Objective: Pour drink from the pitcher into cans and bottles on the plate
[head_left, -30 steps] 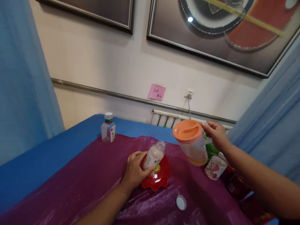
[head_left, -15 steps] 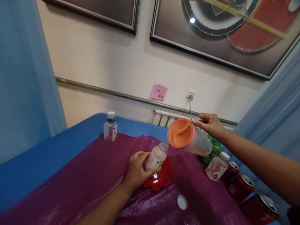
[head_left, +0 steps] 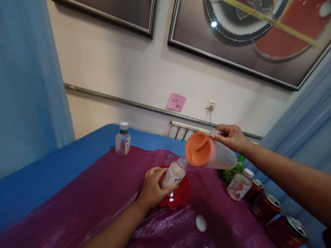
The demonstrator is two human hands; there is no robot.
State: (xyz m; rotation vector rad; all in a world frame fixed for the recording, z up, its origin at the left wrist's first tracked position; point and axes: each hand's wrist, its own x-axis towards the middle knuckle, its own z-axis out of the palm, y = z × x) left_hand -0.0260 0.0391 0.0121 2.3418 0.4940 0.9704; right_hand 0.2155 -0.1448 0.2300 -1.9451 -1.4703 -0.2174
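Head view: left hand (head_left: 152,189) is curling fingers round the open bottle (head_left: 172,176) over the red dish (head_left: 178,199), inside the table (head_left: 147,138)'s far edge; right hand (head_left: 234,139) is gripping the tipped jug (head_left: 222,156)'s handle; wobbling risks dribbles, narrow mouth (head_left: 182,162) lol

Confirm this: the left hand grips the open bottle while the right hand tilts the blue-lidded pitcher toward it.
The lid is orange, not blue, in the head view. The rest holds: the left hand grips the open bottle while the right hand tilts the pitcher toward it.
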